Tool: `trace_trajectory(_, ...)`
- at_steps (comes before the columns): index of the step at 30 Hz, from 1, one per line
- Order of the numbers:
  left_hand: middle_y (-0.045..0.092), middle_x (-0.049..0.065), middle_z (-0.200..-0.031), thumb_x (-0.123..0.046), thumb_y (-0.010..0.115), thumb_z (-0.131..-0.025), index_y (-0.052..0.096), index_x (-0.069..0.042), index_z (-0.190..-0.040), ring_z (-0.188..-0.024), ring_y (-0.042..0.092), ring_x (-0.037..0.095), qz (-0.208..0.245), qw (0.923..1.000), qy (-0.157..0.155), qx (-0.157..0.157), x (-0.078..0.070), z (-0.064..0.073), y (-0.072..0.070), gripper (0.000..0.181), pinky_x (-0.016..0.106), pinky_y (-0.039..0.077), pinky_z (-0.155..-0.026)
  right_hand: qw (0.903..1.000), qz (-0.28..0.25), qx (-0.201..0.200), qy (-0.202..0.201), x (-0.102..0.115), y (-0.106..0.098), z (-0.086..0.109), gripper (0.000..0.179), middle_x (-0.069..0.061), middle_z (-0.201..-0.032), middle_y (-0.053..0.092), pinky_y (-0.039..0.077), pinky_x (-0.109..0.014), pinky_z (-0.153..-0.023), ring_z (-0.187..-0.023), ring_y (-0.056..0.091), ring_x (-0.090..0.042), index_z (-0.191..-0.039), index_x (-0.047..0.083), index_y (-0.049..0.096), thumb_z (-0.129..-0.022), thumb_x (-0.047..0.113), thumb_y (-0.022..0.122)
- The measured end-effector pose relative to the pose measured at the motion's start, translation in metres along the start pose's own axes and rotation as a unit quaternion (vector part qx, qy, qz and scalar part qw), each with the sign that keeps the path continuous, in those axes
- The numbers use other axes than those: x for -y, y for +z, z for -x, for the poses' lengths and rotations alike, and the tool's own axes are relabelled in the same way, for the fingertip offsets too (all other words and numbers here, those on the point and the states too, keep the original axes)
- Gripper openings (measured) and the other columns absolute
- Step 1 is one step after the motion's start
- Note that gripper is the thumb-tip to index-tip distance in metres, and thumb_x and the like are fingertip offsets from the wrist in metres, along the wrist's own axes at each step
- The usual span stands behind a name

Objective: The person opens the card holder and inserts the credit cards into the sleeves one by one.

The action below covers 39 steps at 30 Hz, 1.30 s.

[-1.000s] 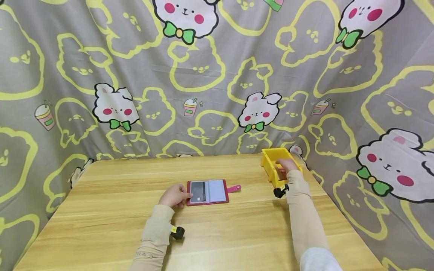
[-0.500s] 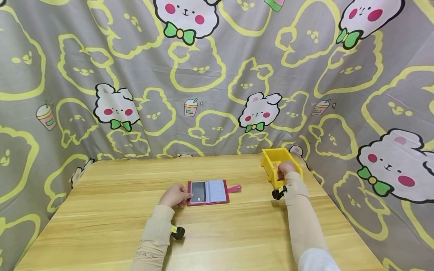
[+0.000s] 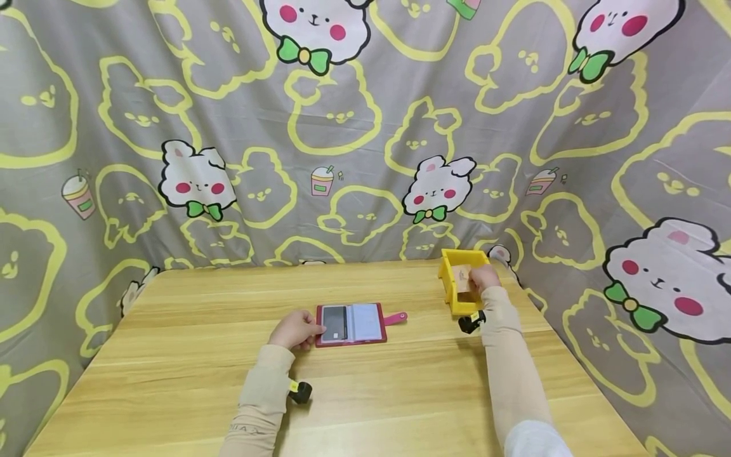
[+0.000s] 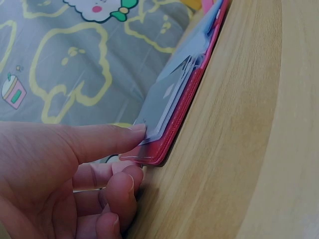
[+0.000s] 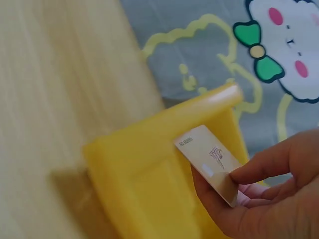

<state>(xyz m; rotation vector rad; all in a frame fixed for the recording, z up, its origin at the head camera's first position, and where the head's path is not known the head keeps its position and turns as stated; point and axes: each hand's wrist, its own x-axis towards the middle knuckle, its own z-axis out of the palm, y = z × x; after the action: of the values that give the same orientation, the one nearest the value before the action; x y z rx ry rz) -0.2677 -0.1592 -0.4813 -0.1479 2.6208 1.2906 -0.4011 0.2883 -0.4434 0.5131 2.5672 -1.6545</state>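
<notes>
A red card holder (image 3: pixel 366 322) lies open on the table, with a dark card (image 3: pixel 334 322) in its left clear sleeve and a pale sleeve on its right side. My left hand (image 3: pixel 294 330) grips its left edge. In the left wrist view the thumb (image 4: pixel 112 139) lies on top of the sleeves, with the other fingers curled by the cover's edge. Over the yellow bin (image 3: pixel 451 254), my right hand (image 3: pixel 484 277) pinches a pale card (image 3: pixel 461 278). Small print and a drawing mark the card's face (image 5: pixel 212 157) in the right wrist view.
The holder's pink snap strap (image 3: pixel 396 317) points right, toward the bin. A patterned grey curtain (image 3: pixel 354 171) hangs behind the wooden table (image 3: pixel 365 393) and along its sides. The bin stands at the table's back right corner.
My right hand was reaching inside the yellow bin and now has a pale card pinched, raised to the bin's opening. The bin has shifted or tilted slightly. My left hand stays on the holder.
</notes>
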Motion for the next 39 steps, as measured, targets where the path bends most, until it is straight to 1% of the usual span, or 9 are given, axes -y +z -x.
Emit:
trace_trajectory(4,0.056,0.003,-0.058,-0.024,0.074,-0.085,0.054,-0.007,-0.078,-0.048,0.052,0.013,0.001,1.0000,0.001,-0.001,0.000,-0.001,0.000,0.027,0.024,0.043,-0.047,0.9996,-0.024,-0.012,0.003,0.012,-0.008,0.005,0.046,0.001,-0.057,0.037,0.033,-0.026,-0.043,-0.044,0.032,-0.011,-0.120,-0.015,0.042,-0.074,-0.011,0.041)
trace_trajectory(6,0.056,0.004,-0.058,-0.024,0.074,-0.085,0.054,-0.007,-0.078,-0.048,0.052,0.013,0.002,1.0000,0.002,0.000,0.000,-0.001,0.000,0.027,0.024,0.042,-0.047,0.9990,-0.046,-0.003,-0.001,0.019,-0.013,0.011,0.071,0.002,-0.059,0.035,0.032,-0.026,-0.044,-0.045,0.030,-0.010,-0.144,-0.013,0.017,-0.078,-0.011,0.041)
trace_trajectory(8,0.056,0.004,-0.059,-0.024,0.074,-0.086,0.054,-0.007,-0.078,-0.048,0.052,0.013,0.003,1.0000,0.001,0.002,0.000,-0.001,0.000,0.027,0.024,0.042,-0.047,0.9980,-0.061,0.008,-0.013,0.027,-0.018,0.019,0.053,0.004,-0.055,0.033,0.031,-0.026,-0.043,-0.043,0.028,-0.010,-0.131,-0.016,0.038,-0.078,-0.011,0.040)
trace_trajectory(10,0.056,0.004,-0.059,-0.023,0.074,-0.086,0.054,-0.007,-0.078,-0.048,0.052,0.013,0.003,1.0000,0.002,0.003,0.000,0.000,0.000,0.027,0.024,0.042,-0.047,0.9957,-0.083,0.022,-0.035,0.034,-0.022,0.028,0.021,0.006,-0.049,0.026,0.028,-0.027,-0.043,-0.042,0.020,-0.010,-0.089,-0.007,0.058,-0.079,-0.012,0.040)
trace_trajectory(12,0.056,0.004,-0.059,-0.024,0.074,-0.086,0.054,-0.007,-0.078,-0.048,0.052,0.013,0.003,1.0000,0.001,0.004,-0.001,0.001,0.001,0.027,0.024,0.042,-0.046,0.9914,-0.112,0.032,-0.059,0.039,-0.024,0.034,0.036,0.008,-0.048,0.022,0.024,-0.028,-0.045,-0.045,0.015,-0.011,-0.055,0.013,0.036,-0.079,-0.013,0.041)
trace_trajectory(14,0.057,0.004,-0.059,-0.024,0.074,-0.086,0.054,-0.007,-0.079,-0.048,0.051,0.013,0.002,1.0000,-0.001,0.004,-0.001,0.002,0.000,0.027,0.023,0.042,-0.047,0.9880,-0.129,0.038,-0.075,0.045,-0.024,0.040,0.045,0.007,-0.050,0.021,0.025,-0.028,-0.047,-0.049,0.016,-0.012,-0.053,0.019,0.026,-0.081,-0.013,0.043)
trace_trajectory(23,0.058,0.004,-0.061,-0.024,0.073,-0.086,0.055,-0.007,-0.082,-0.049,0.053,0.013,0.005,0.9998,-0.015,0.011,-0.003,0.002,-0.001,0.026,0.022,0.041,-0.046,0.9658,-0.191,0.132,-0.115,0.061,0.004,0.069,0.006,0.001,-0.081,0.046,0.041,-0.017,-0.059,-0.068,0.045,-0.008,-0.089,0.004,0.054,-0.090,0.002,0.050)
trace_trajectory(29,0.057,0.004,-0.061,-0.026,0.070,-0.088,0.055,-0.006,-0.082,-0.050,0.049,0.014,-0.009,0.9999,-0.004,-0.014,-0.008,-0.001,-0.004,0.025,0.025,0.038,-0.047,0.9767,-0.154,0.128,-0.076,0.056,0.048,0.077,0.032,0.002,-0.083,0.049,0.042,-0.016,-0.056,-0.066,0.045,-0.005,-0.123,-0.010,0.047,-0.093,0.002,0.049)
trace_trajectory(39,0.066,0.013,-0.084,-0.022,0.065,-0.092,0.066,0.000,-0.101,-0.069,0.060,0.017,0.079,0.9927,0.051,-0.076,-0.029,-0.005,0.012,0.023,0.025,0.046,-0.058,0.9666,-0.161,0.192,-0.051,0.042,0.117,0.096,0.034,0.000,-0.076,0.047,0.039,-0.016,-0.048,-0.059,0.041,-0.004,-0.123,-0.012,0.045,-0.091,-0.005,0.047)
